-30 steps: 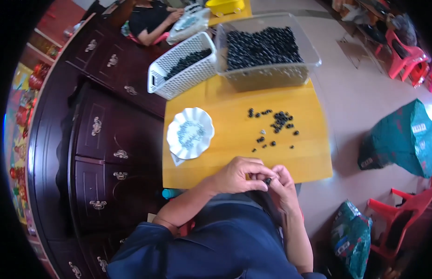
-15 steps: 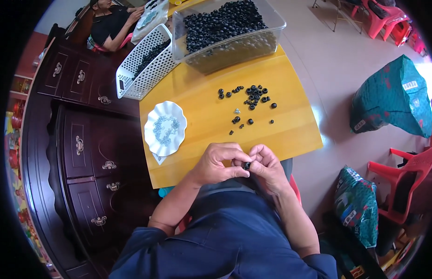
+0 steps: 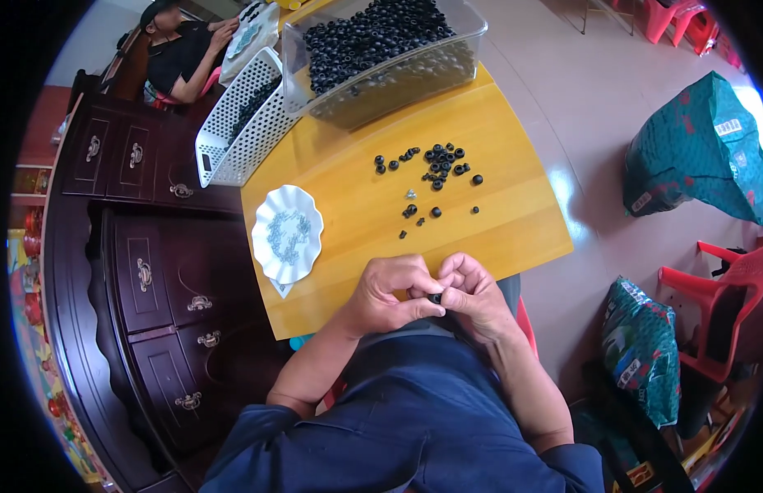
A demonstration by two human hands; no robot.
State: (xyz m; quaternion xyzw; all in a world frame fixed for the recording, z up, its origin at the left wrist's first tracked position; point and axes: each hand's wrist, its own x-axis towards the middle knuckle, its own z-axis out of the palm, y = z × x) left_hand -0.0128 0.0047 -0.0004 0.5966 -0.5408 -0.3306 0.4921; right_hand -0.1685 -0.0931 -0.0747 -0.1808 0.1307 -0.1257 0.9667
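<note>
My left hand (image 3: pixel 391 294) and my right hand (image 3: pixel 472 294) meet at the table's near edge, fingertips pinched round a small black plastic part (image 3: pixel 435 298). Most of that part is hidden by the fingers. Beyond them on the yellow table (image 3: pixel 357 214) lie loose black ring-shaped parts (image 3: pixel 438 154), several in a cluster and others scattered nearer. A tiny heap of clear bits (image 3: pixel 411 195) sits among them. To the left stands a white scalloped dish (image 3: pixel 312 205) holding small pale, clear pieces (image 3: pixel 288 236).
At the table's far end are a clear plastic bin (image 3: pixel 381 94) full of black parts and a white perforated basket (image 3: pixel 233 160). Dark wooden drawers (image 3: pixel 151 271) stand left. Teal bags (image 3: pixel 686 156) and a red chair (image 3: pixel 710 304) are at right. Another person (image 3: pixel 184 57) sits far left.
The view has shifted slightly, so the table and bins appear a little farther left. Both hands stay together, still pinching the small black part.
</note>
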